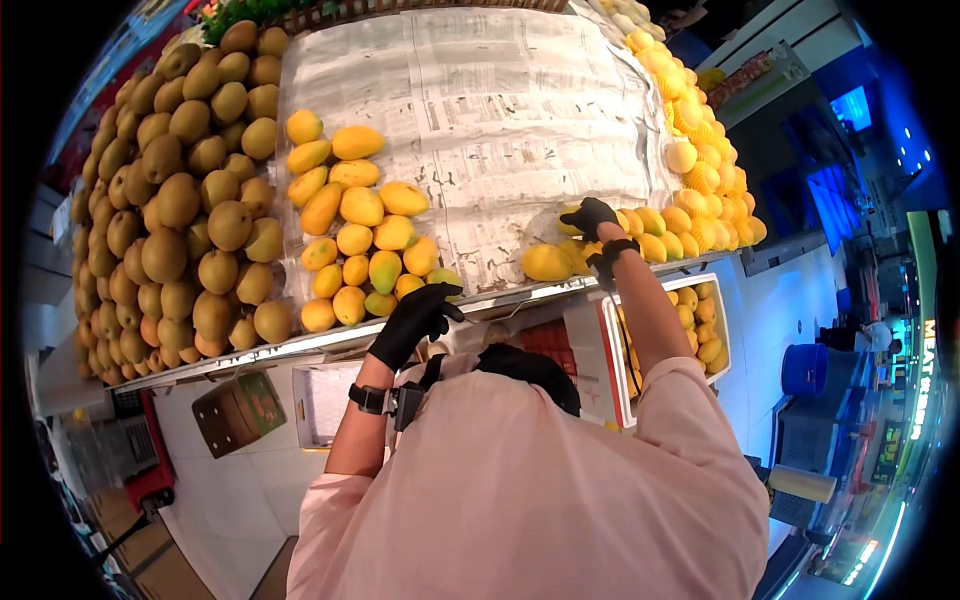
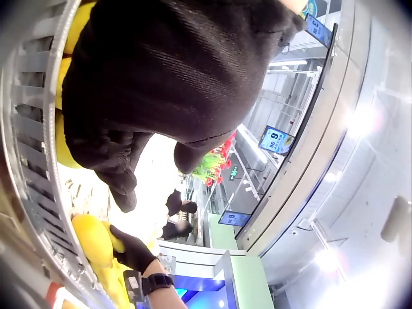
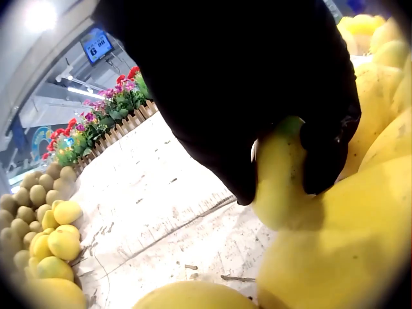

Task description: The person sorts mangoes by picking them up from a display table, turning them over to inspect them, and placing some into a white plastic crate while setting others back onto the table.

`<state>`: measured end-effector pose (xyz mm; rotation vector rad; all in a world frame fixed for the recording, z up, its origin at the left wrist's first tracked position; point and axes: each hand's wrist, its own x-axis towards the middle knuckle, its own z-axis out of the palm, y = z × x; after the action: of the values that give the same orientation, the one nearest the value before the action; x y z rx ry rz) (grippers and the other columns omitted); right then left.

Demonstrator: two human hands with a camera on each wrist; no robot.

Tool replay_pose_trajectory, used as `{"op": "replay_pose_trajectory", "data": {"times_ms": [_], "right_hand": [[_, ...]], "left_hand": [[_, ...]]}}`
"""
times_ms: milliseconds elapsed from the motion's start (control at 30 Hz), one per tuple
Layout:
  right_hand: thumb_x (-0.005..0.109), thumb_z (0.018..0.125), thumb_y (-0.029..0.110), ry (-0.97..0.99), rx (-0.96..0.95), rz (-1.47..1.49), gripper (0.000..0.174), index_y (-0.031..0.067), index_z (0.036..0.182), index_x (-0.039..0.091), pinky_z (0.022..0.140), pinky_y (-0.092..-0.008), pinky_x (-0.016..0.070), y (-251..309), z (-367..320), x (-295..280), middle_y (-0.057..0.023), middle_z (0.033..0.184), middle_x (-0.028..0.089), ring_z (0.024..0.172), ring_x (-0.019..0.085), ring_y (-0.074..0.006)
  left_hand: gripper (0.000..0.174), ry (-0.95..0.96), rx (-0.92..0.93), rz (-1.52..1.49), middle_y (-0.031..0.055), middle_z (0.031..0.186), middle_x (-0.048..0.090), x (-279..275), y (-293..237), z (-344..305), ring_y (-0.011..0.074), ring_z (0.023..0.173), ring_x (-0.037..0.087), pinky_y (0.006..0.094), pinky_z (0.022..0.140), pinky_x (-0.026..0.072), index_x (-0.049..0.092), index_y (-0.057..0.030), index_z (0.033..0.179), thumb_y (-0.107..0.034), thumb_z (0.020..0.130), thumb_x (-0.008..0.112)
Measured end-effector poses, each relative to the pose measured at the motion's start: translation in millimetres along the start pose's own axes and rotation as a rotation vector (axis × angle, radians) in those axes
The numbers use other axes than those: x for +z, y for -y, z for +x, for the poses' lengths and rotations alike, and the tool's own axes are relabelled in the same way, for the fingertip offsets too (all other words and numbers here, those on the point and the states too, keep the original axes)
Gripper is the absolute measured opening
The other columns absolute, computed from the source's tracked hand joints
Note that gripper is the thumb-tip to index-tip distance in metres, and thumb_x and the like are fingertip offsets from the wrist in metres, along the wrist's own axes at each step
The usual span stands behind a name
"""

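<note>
My right hand [image 1: 592,218], in a black glove, pinches a yellow mango [image 3: 278,174] between thumb and fingers at the right end of the stand. Other mangoes [image 1: 548,262] lie right beside and below it, and the glove hides its upper part. By the front rail, my black-gloved left hand [image 1: 412,322] hangs with loosely bent fingers and nothing in them. Its fingertips point right, close to the nearest mangoes of the left-hand group [image 1: 384,270]. In the left wrist view, the left glove [image 2: 167,77] covers much of that fruit.
Brown round fruit [image 1: 170,200] is heaped at the far left. White newspaper-like sheets [image 1: 500,120] line the sloping stand between the mango groups. Fruit in yellow foam nets [image 1: 704,178] lines the right edge. Below the rail stand a white box of mangoes [image 1: 708,330] and a cardboard box [image 1: 232,415].
</note>
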<state>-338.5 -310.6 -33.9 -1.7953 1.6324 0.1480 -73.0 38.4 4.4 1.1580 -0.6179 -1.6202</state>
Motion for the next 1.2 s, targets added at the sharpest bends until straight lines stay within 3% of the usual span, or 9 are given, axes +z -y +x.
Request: {"op": "replay_pose_trajectory", "data": {"times_ms": [300, 633, 767, 867, 900, 967, 1067, 1133, 1200], "right_hand": [[0.073, 0.075, 0.036, -0.312, -0.254, -0.385, 0.038, 0.0022, 0.090, 0.062, 0.057, -0.0354, 0.0526, -14, -5, 6, -0.0155, 0.079, 0.067, 0.063, 0.065, -0.0246], [0.074, 0.076, 0.030, -0.166, -0.224, -0.342, 0.031, 0.0018, 0.081, 0.061, 0.049, -0.0325, 0.0500, -36, -20, -21, -0.0125, 0.067, 0.065, 0.049, 0.061, -0.0200], [0.068, 0.074, 0.036, -0.250, -0.259, -0.235, 0.034, 0.0030, 0.068, 0.068, 0.060, -0.0383, 0.0539, -40, -42, -38, -0.0146, 0.058, 0.064, 0.055, 0.065, -0.0286], [0.059, 0.080, 0.029, -0.211, -0.227, -0.342, 0.032, 0.0028, 0.064, 0.067, 0.056, -0.0376, 0.0535, -36, -58, -62, -0.0140, 0.055, 0.063, 0.050, 0.064, -0.0259], [0.059, 0.085, 0.022, -0.189, -0.084, -0.294, 0.030, 0.0000, 0.065, 0.061, 0.043, -0.0326, 0.0482, -34, -64, -69, -0.0132, 0.056, 0.063, 0.041, 0.060, -0.0201], [0.055, 0.084, 0.018, -0.338, -0.216, -0.413, 0.028, -0.0003, 0.063, 0.062, 0.042, -0.0334, 0.0473, -52, -73, -76, -0.0131, 0.054, 0.062, 0.041, 0.060, -0.0192], [0.052, 0.085, 0.013, -0.378, -0.200, -0.055, 0.019, 0.0010, 0.076, 0.064, 0.041, -0.0317, 0.0449, -72, -93, -71, -0.0096, 0.058, 0.062, 0.045, 0.060, -0.0186], [0.052, 0.085, 0.012, -0.398, -0.095, 0.552, 0.016, 0.0026, 0.082, 0.065, 0.041, -0.0300, 0.0436, -69, -118, -62, -0.0081, 0.062, 0.062, 0.046, 0.058, -0.0176], [0.053, 0.093, 0.021, -0.319, -0.157, 0.624, 0.021, 0.0057, 0.083, 0.062, 0.041, -0.0280, 0.0429, -98, -105, -44, -0.0048, 0.063, 0.061, 0.047, 0.057, -0.0142]], "left_hand": [[0.035, -0.019, -0.016, -0.045, 0.0067, 0.086, 0.068, -1, 5, 0, 0.0065, 0.057, 0.047, 0.0202, 0.050, 0.0370, 0.061, -0.0058, 0.113, -0.033, 0.100, 0.044], [0.036, 0.019, -0.014, -0.001, 0.0074, 0.086, 0.068, -5, 4, 8, 0.0080, 0.059, 0.051, 0.0197, 0.053, 0.0411, 0.058, -0.0048, 0.119, -0.032, 0.100, 0.043], [0.036, 0.007, -0.003, 0.016, 0.0076, 0.085, 0.068, -5, -1, 7, 0.0079, 0.059, 0.051, 0.0199, 0.053, 0.0409, 0.058, -0.0038, 0.118, -0.031, 0.100, 0.042], [0.035, -0.004, 0.016, 0.011, 0.0073, 0.082, 0.067, -8, -6, 8, 0.0081, 0.059, 0.051, 0.0205, 0.053, 0.0408, 0.059, -0.0028, 0.114, -0.031, 0.100, 0.043], [0.034, -0.014, 0.022, 0.002, 0.0069, 0.081, 0.066, -8, -6, 8, 0.0083, 0.059, 0.051, 0.0208, 0.053, 0.0409, 0.059, -0.0025, 0.111, -0.031, 0.100, 0.044], [0.033, -0.035, 0.026, -0.019, 0.0062, 0.077, 0.065, -10, -6, 9, 0.0087, 0.059, 0.052, 0.0215, 0.053, 0.0409, 0.060, -0.0020, 0.105, -0.031, 0.099, 0.046], [0.029, -0.042, 0.029, -0.074, 0.0042, 0.069, 0.059, -11, -6, 11, 0.0103, 0.057, 0.051, 0.0232, 0.052, 0.0403, 0.059, -0.0033, 0.092, -0.030, 0.098, 0.048], [0.029, -0.026, 0.092, 0.011, 0.0028, 0.063, 0.052, -11, -9, 12, 0.0117, 0.053, 0.048, 0.0245, 0.051, 0.0382, 0.054, -0.0055, 0.080, -0.028, 0.097, 0.049], [0.029, -0.025, 0.139, 0.079, 0.0028, 0.062, 0.051, -16, -8, 16, 0.0117, 0.051, 0.046, 0.0247, 0.050, 0.0368, 0.053, -0.0059, 0.079, -0.028, 0.097, 0.049]]}}
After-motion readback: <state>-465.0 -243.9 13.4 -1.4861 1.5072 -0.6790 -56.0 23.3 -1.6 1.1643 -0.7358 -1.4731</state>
